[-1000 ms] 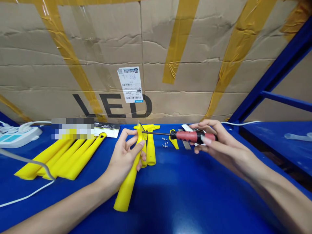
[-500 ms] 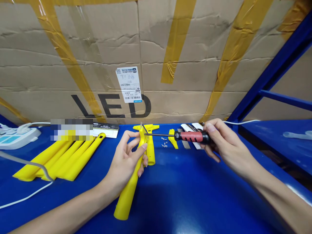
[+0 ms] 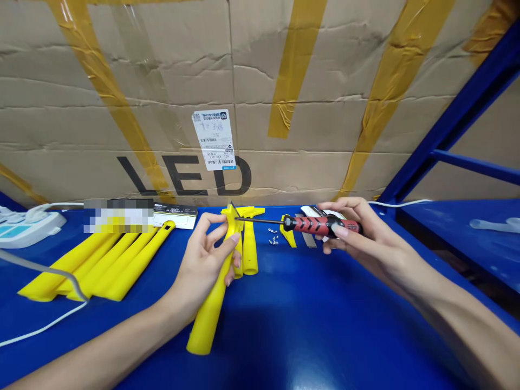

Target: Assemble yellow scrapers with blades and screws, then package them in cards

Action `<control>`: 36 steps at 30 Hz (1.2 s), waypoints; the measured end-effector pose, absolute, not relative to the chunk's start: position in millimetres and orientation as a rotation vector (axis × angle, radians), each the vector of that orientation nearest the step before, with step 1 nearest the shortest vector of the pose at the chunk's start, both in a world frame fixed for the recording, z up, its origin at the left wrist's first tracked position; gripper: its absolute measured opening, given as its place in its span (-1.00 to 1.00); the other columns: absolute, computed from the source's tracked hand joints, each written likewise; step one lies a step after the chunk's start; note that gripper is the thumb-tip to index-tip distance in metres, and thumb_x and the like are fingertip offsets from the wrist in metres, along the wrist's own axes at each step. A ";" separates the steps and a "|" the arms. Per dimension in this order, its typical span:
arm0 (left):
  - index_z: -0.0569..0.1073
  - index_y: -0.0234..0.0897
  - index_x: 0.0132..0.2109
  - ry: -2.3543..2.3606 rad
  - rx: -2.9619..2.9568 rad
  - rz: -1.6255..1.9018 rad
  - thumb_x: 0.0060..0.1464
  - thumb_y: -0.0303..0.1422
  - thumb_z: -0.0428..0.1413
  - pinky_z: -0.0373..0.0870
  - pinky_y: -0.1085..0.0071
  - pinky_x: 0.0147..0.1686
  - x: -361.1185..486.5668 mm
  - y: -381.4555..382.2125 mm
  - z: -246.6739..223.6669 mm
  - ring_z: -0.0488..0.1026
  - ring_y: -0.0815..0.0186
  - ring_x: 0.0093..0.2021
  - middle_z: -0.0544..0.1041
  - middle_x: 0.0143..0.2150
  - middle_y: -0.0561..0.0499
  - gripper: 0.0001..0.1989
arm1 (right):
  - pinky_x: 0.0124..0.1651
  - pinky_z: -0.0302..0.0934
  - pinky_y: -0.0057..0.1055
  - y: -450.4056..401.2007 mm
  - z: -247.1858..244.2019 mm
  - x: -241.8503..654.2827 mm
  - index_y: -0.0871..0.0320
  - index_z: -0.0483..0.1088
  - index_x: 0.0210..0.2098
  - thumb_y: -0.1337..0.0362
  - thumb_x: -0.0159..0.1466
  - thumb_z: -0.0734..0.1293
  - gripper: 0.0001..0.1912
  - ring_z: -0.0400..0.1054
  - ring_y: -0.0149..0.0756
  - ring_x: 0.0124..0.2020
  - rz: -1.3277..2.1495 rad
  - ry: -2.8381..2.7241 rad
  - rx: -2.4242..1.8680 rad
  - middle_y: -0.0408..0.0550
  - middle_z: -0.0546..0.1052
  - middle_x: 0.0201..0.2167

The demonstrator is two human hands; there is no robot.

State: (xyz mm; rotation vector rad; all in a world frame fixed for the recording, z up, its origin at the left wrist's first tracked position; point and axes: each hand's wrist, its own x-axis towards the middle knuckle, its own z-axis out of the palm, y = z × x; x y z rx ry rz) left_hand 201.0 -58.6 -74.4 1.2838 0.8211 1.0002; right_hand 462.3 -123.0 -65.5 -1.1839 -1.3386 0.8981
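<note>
Holding a long yellow handle (image 3: 213, 295), the left hand (image 3: 203, 268) wraps its fingers and thumb around the upper part. The handle sticks out below the hand toward the person, and its low end rests on the blue worktop (image 3: 309, 325). Its top end pokes up just above the fingertips.

The right hand (image 3: 357, 235) is closed around a screwdriver (image 3: 300, 223) with a red and black grip. The thin metal shaft runs from this hand across to the left hand, and its tip touches the top of the yellow handle, just above the left thumb.

Between the two hands, a bit farther away, some tiny silver screws (image 3: 274, 236) lie on the worktop. Next to them, close to the right hand's fingers, sits a small yellow piece (image 3: 287, 233). Just behind the left hand lie two more yellow parts (image 3: 248, 244). Well off to the outer side of the left hand is a pile of yellow handles (image 3: 97, 262), side by side. A white power strip (image 3: 28, 223) and a grey cable (image 3: 44, 271) are past them. A big cardboard box (image 3: 260, 97) with yellow tape stands behind both hands.
</note>
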 end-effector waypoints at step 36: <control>0.17 -0.12 -0.10 0.811 1.281 0.987 0.13 -0.26 0.26 0.23 0.62 -0.74 201.6 -61.0 -69.5 0.27 0.50 -0.72 0.47 -0.51 0.22 -0.61 | -0.65 0.07 -0.50 -124.4 -62.8 462.8 0.01 0.21 -0.20 -0.07 0.41 0.24 -0.70 0.19 -0.48 -0.70 0.800 -1.277 -1.273 -0.26 0.41 -0.55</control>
